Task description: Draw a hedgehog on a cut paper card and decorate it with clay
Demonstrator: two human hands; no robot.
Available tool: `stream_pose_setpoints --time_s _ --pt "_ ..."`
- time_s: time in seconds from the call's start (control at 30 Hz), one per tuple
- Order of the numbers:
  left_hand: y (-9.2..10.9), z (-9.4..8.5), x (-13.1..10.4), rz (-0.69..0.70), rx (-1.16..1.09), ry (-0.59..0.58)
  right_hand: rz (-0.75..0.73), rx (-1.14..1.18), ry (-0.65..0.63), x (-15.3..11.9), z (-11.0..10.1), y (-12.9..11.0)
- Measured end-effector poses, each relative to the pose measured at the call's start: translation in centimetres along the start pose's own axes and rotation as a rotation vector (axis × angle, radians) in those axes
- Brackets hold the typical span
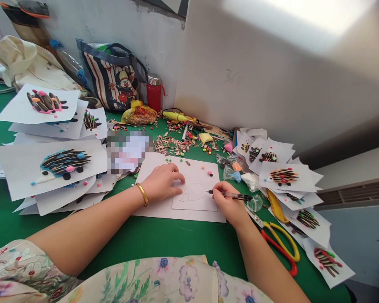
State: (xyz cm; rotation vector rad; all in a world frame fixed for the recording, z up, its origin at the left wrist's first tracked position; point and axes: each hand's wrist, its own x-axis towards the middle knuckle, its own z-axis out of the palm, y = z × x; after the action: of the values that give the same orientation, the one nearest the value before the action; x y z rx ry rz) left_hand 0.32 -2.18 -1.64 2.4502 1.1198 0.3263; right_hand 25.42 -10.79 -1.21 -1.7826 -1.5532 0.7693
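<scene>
Pen [240,196] in R hand [230,206]

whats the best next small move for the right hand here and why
Probably draw a little further along the outline. The right hand holds the pen with its tip at or very near the outline's right edge, while the left hand rests on the paper, which should help keep it steady.
</scene>
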Motion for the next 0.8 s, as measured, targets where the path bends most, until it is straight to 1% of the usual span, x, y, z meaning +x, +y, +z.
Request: stream_pose_setpoints --time_s 0.13,0.33,0.5,0.8 --pt "0.0 0.0 0.0 0.006 0.003 0.010 -0.029 -0.002 -0.073 -0.5 0.5 -0.7" --pt "0.0 0.0 0.0 0.000 0.008 0.019 -0.070 0.099 -0.193 -1.5 2.7 -1.6" --pt "0.0 0.0 0.0 -0.002 0.004 0.008 -0.076 0.082 -0.209 -1.6 3.9 -1.9" --pt "-0.2 0.2 0.1 0.013 0.005 0.022 -0.072 0.064 -0.216 -1.6 3.8 -2.2"
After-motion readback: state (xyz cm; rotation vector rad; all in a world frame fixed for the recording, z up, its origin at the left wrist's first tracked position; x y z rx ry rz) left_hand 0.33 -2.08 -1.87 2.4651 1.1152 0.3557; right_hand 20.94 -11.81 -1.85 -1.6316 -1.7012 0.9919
